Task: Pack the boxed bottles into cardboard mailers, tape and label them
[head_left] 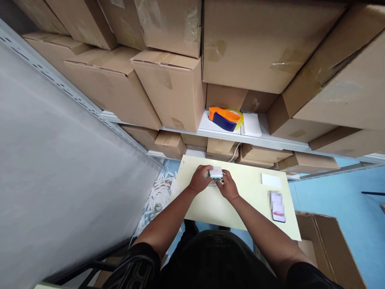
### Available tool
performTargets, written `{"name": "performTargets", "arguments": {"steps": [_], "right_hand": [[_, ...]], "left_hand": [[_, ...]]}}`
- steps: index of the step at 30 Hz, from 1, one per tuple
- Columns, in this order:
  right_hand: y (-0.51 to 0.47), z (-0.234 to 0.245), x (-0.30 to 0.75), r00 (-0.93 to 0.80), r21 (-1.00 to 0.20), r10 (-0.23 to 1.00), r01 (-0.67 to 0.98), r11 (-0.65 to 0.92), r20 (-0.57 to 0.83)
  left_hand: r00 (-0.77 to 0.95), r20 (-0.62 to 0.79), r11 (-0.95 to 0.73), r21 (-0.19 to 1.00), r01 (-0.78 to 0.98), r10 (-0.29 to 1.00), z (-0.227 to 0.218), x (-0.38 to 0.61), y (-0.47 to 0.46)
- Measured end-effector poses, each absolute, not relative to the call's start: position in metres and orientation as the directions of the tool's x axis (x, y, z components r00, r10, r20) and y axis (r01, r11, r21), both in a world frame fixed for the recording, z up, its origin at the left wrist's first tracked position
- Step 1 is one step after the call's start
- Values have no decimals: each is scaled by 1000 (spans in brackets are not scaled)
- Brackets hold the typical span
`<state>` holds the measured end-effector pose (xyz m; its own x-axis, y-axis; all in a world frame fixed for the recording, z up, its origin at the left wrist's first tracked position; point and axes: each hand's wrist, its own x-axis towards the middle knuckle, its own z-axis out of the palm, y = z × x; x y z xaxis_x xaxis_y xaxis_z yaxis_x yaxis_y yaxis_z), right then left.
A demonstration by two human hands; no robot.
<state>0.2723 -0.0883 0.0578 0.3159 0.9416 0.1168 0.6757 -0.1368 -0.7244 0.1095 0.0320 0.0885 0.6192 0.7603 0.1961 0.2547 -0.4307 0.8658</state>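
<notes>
Both our hands meet over the pale desk (249,184) at mid-frame: the fingers of the left hand (200,179) grip the left side of a small white box (215,171), those of the right hand (229,188) its right side. Whether it is fully closed, we cannot tell. We judge the handling unfinished: in hand, not yet released. Right of centre, a flat white box (271,180) and a phone (277,206) lie untouched.
</notes>
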Motion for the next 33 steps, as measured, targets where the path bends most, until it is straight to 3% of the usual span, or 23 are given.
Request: {"name": "performTargets", "arguments": {"steps": [4,10,17,24,29,33], "right_hand": [[-86,62,272,355,-783,928,606,-140,109],[-91,69,270,436,-839,900,485,-248,-14],[-89,75,269,421,-840,906,507,-194,45],[-84,71,266,482,-829,876,480,-287,-25],[-88,67,267,486,-889,864,326,-321,-134],[-95,56,270,387,-932,904,228,-283,-179]], "left_hand": [[713,329,-625,756,193,619,86,97,24],[712,339,-665,708,237,615,77,90,29],[735,386,-755,603,257,558,75,87,27],[808,341,-804,540,251,481,68,78,20],[751,316,-720,631,290,579,60,77,-2],[618,184,-466,820,332,764,48,82,-20]]}}
